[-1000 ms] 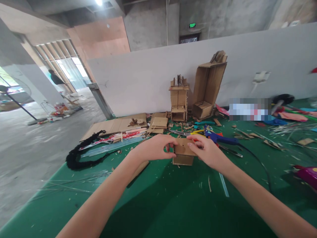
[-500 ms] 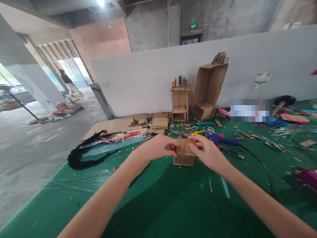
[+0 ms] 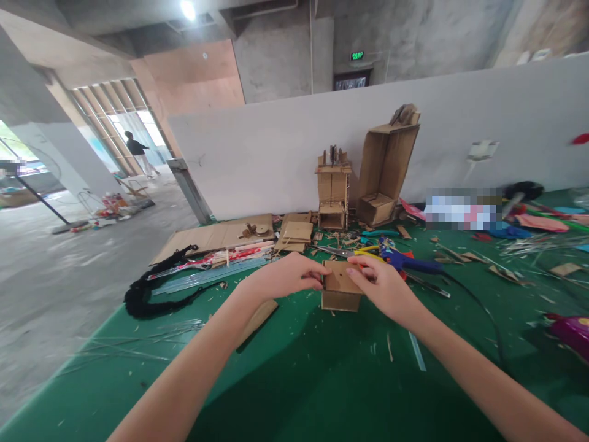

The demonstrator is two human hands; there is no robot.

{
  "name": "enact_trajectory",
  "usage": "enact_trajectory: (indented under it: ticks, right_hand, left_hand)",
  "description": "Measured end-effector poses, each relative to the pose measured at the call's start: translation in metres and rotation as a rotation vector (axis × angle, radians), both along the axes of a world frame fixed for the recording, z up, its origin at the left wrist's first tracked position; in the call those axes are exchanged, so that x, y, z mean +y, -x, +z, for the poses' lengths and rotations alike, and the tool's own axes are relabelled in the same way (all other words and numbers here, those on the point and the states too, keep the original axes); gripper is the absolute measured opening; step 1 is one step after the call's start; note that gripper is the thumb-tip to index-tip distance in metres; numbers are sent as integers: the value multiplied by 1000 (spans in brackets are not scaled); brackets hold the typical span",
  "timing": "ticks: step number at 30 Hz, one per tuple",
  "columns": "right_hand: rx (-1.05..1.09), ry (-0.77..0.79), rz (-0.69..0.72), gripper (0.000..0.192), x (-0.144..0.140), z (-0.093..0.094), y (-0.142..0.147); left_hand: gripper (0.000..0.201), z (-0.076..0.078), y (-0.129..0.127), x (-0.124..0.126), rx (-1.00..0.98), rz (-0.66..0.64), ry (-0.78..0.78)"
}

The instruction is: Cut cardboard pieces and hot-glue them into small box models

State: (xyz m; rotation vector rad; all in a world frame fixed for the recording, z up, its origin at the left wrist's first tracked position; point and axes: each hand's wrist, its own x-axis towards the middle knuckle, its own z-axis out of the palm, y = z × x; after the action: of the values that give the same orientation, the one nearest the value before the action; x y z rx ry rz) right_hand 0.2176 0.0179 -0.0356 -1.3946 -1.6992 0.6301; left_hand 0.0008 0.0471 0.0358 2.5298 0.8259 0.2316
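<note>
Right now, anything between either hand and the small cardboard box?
Nothing visible. The right hand is at the right side of the box, thumb over its top; the left hand has its fingertips by the left edge, contact unclear. The scissors lie beyond the box, not between.

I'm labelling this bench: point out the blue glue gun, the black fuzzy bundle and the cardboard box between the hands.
Blue glue gun [image 3: 418, 264]: head view, handle.
Black fuzzy bundle [image 3: 135, 301]: head view, thick bend.
Cardboard box [image 3: 339, 283]: head view, top panel.
</note>
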Motion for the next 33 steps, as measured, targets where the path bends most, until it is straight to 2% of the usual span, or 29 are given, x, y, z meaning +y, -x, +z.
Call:
enact_trajectory:
  ticks: [7,12,19,21,23,27,31,33]
  right_hand:
    - [52,12,2,37,-1,2,1]
    - [35,-3,4,35,-2,2,0]
    - [-13,-75,2,32,0,1,-2]
    - [-16,-71,9,31,0,2,-2]
    - [-12,-65,10,31,-1,3,-2]
    - [29,-2,19,31,-1,3,-3]
    - [87,24,8,33,0,6,-7]
    - [7,-20,-39,32,0,9,-11]
  left_hand:
    - [36,3,2,-2,43,56,-74]
    - [30,8,-1,-7,-10,118,-287]
    - [30,-8,-22,-20,-65,92,-492]
    - [37,-13,-25,-21,-54,79,-462]
    - [41,-17,-26,-18,-47,83,-357]
    - [38,-22,-24,-8,-77,74,-153]
    - [34,-21,-21,-2,-119,59,-122]
    - [36,-19,-18,-1,-113,57,-117]
